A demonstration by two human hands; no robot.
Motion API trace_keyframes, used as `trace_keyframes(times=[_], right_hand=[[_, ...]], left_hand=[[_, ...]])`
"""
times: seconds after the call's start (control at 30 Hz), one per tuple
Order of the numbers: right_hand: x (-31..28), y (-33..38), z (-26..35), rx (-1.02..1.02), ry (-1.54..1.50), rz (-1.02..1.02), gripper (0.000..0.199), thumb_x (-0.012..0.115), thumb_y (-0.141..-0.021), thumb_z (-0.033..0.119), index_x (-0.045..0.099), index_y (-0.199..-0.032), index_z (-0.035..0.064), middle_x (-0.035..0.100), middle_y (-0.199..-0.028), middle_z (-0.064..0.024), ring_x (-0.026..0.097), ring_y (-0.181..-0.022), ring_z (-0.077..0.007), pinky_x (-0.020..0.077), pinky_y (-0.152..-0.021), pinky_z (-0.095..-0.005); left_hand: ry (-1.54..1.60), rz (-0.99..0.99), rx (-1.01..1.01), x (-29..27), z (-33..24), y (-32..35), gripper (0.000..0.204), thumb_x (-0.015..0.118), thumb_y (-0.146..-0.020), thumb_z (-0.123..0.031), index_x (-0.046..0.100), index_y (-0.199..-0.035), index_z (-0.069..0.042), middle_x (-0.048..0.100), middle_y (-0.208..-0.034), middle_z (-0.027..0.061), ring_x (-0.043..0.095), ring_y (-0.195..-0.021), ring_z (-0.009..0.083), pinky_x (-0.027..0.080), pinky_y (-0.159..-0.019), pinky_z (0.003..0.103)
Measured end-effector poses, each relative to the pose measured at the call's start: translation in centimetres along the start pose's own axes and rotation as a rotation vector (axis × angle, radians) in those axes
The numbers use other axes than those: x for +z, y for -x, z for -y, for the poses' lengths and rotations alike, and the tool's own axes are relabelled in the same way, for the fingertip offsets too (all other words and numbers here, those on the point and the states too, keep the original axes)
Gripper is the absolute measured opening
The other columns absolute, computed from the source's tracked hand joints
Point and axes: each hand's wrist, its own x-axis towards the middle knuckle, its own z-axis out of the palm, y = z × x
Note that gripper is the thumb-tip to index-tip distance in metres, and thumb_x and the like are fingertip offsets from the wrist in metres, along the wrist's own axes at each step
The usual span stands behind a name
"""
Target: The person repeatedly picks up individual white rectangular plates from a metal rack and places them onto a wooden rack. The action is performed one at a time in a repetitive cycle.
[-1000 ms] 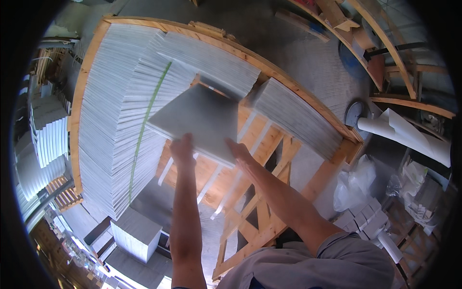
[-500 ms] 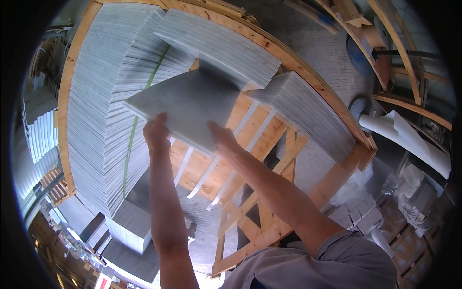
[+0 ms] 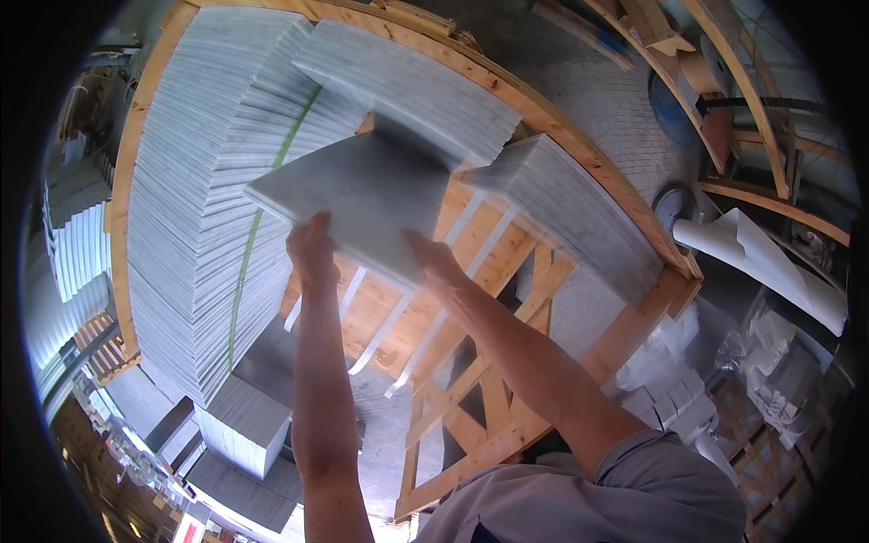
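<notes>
While both hands grip one pale grey stone tile, the scene reads as follows.

Left fingers: closed over the near left edge of the tile (image 3: 362, 204), thumb side up; left hand (image 3: 312, 252) clamps the tile.
Right fingers: wrapped on the near right edge of the same tile; right hand (image 3: 436, 262) grips it from below and the side.
Tile: a flat square slab, tilted, held in the air between the two hands above the open middle of the wooden crate (image 3: 507, 362).
Left stack (image 3: 195, 208): many thin tiles standing on edge, filling the left part of the crate, with a green strap (image 3: 262, 217) running across them.
Far stack (image 3: 407, 81): a shorter row of tiles on edge just beyond the held tile.
Right stack (image 3: 579, 217): another row of tiles leaning against the crate's right rail.
Crate floor: bare wooden slats and braces under the forearms.
Surroundings: a white roll (image 3: 769, 262) at right; small grey blocks (image 3: 244, 425) near left on the floor.
</notes>
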Motion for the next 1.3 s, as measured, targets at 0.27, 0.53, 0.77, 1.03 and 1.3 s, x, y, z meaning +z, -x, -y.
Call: trace_keyframes(times=[0.27, 0.53, 0.77, 1.03, 1.3], right_hand=[[1.6, -1.0, 1.5, -0.039, -0.156, 0.036, 0.038, 0.059, -0.087, 0.018, 0.050, -0.109, -0.0106, 0.056, -0.106, -0.0162, 0.057, -0.096, -0.0235, 0.0500, -0.081, -0.0322], [-0.5, -2.8, 0.5, -0.130, -0.265, 0.115, 0.044, 0.048, -0.090, 0.041, 0.054, -0.100, -0.0015, 0.058, -0.077, -0.0099, 0.059, -0.067, -0.0179, 0.0457, -0.054, -0.0302], [-5.9, 3.6, -2.2, 0.006, 0.059, -0.010, 0.048, 0.041, -0.093, 0.041, 0.053, -0.101, -0.0046, 0.063, -0.077, -0.0126, 0.059, -0.060, -0.0189, 0.0460, -0.053, -0.0291], [-9.1, 14.7, -2.4, -0.139, 0.632, 0.048, 0.036, 0.050, -0.090, 0.033, 0.057, -0.097, -0.0013, 0.064, -0.074, -0.0098, 0.061, -0.060, -0.0154, 0.0457, -0.051, -0.0251], [-17.8, 23.1, -0.4, -0.673, 1.224, -0.028, 0.019, 0.053, -0.088, 0.018, 0.054, -0.097, 0.0015, 0.059, -0.065, -0.0098, 0.060, -0.059, -0.0163, 0.0450, -0.053, -0.0280]], left_hand=[[-0.110, -0.041, 0.085, 2.0, -1.8, -2.5, 0.041, 0.060, -0.079, -0.026, 0.059, -0.095, 0.012, 0.061, -0.086, 0.0137, 0.056, -0.073, 0.0207, 0.044, -0.064, 0.033], [-0.222, -0.221, 0.090, 4.2, -2.4, -1.2, 0.061, 0.055, -0.083, -0.042, 0.057, -0.102, 0.016, 0.062, -0.101, 0.0223, 0.061, -0.087, 0.0278, 0.046, -0.075, 0.037], [-0.408, -0.302, 0.081, 4.7, -2.2, -1.5, 0.072, 0.033, -0.089, -0.054, 0.060, -0.098, 0.012, 0.062, -0.097, 0.0255, 0.059, -0.091, 0.0364, 0.043, -0.081, 0.042], [-0.587, -0.347, 0.197, 8.0, -3.7, -1.8, 0.082, 0.020, -0.090, -0.061, 0.060, -0.101, 0.010, 0.061, -0.099, 0.0282, 0.056, -0.098, 0.0413, 0.042, -0.088, 0.045], [0.061, 0.057, -0.039, 14.0, -6.7, -1.5, 0.091, 0.031, -0.084, -0.069, 0.038, -0.127, 0.011, 0.045, -0.128, 0.0212, 0.049, -0.113, 0.0325, 0.040, -0.093, 0.039]])
